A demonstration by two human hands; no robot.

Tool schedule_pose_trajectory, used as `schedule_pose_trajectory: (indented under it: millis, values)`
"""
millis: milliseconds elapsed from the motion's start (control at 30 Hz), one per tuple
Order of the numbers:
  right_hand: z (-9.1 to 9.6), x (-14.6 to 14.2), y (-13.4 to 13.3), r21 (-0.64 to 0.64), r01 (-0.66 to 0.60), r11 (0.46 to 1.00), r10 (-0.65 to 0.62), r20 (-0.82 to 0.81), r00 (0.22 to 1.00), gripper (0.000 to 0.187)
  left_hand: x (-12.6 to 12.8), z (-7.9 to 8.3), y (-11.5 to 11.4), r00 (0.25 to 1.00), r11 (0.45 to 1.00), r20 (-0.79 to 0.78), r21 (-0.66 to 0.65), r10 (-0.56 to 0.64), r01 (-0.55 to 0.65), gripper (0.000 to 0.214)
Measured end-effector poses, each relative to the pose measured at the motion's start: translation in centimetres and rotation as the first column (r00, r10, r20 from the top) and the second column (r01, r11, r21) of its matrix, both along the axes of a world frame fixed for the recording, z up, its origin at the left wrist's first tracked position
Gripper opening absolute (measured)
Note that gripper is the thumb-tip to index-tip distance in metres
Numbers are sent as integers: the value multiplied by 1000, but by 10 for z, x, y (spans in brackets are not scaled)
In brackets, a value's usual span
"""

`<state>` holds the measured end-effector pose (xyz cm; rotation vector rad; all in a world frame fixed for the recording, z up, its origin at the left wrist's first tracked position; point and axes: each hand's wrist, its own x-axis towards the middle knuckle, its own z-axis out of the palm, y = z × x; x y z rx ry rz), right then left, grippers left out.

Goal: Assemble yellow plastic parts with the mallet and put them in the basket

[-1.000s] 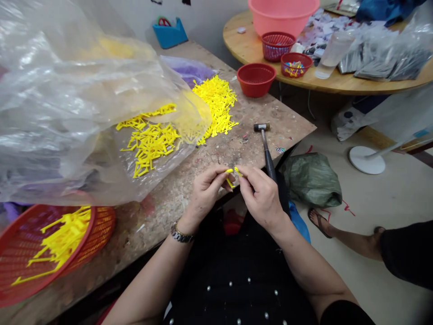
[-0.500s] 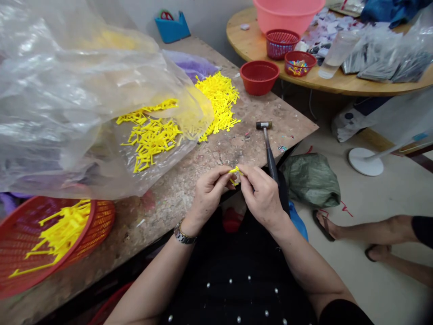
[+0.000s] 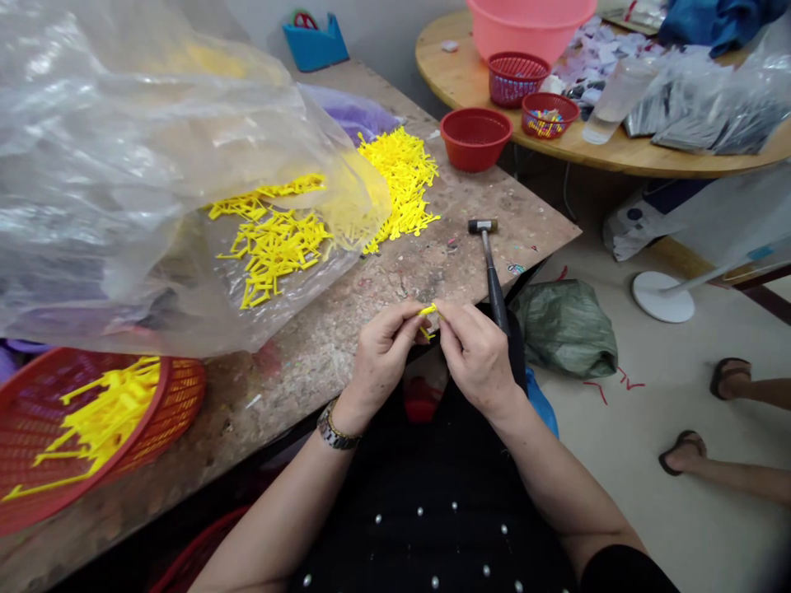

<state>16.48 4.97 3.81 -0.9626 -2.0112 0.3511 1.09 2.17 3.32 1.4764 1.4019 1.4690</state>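
My left hand (image 3: pixel 384 344) and my right hand (image 3: pixel 475 350) meet at the table's front edge, each pinching a small yellow plastic piece (image 3: pixel 428 310) between thumb and forefinger. A second bit of yellow shows just under the left fingertips; whether it belongs to the same piece I cannot tell. Beyond my right hand lies a hammer (image 3: pixel 490 268), its dark handle pointing toward me. A heap of small yellow plastic parts (image 3: pixel 401 185) is further back, and longer yellow pieces (image 3: pixel 281 247) spill from a clear plastic bag (image 3: pixel 154 173) to the left.
At lower left a red basket (image 3: pixel 185 395) holds long yellow pieces. A red bowl (image 3: pixel 475 140) stands at the table's back right, a blue tape dispenser (image 3: pixel 316 43) at the far corner. A green sack (image 3: pixel 565 329) sits on the floor, near another person's sandalled feet (image 3: pixel 683 453).
My hands stay together on the yellow piece, almost unmoved. The other person's feet have shifted right, away from the green sack. The view has turned slightly.
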Motion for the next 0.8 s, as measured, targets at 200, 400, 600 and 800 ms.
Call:
schedule_pose_trajectory:
  millis: [200, 400, 600, 800]
  values:
    - [-5, 0, -2, 86, -3, 996, 1, 22, 1000, 32, 2, 1, -3, 999, 1000, -32, 15, 15, -14, 14]
    - [-12, 0, -2, 134, 15, 991, -26, 80, 996, 32, 2, -3, -3, 996, 999, -89, 47, 31, -27, 13]
    - [-22, 0, -3, 70, 26, 997, -35, 125, 992, 35, 7, -3, -4, 1000, 999, -18, -45, 19, -20, 15]
    - [-23, 3, -5, 28, 7, 1000, -11, 128, 992, 34, 6, -3, -7, 997, 993, -75, -117, -6, -3, 16]
